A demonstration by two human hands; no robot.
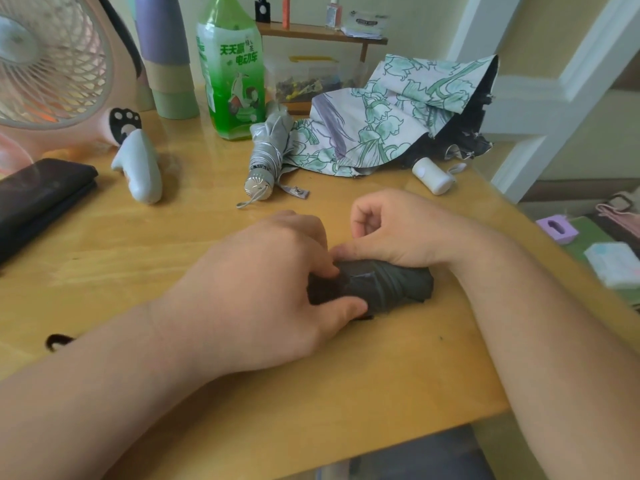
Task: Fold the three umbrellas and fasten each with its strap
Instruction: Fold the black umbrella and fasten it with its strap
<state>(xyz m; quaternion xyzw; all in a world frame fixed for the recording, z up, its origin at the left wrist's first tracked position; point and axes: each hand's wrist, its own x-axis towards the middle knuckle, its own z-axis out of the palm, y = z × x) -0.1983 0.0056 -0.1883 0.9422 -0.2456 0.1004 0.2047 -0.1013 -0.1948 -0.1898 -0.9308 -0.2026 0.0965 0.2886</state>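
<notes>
Head view: both hands (325, 265) curled around dark folded umbrella (388, 284) on table (138, 258).

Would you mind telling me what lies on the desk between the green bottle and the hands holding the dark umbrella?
In the head view, the silver folded umbrella lies there, strap loose.
</notes>
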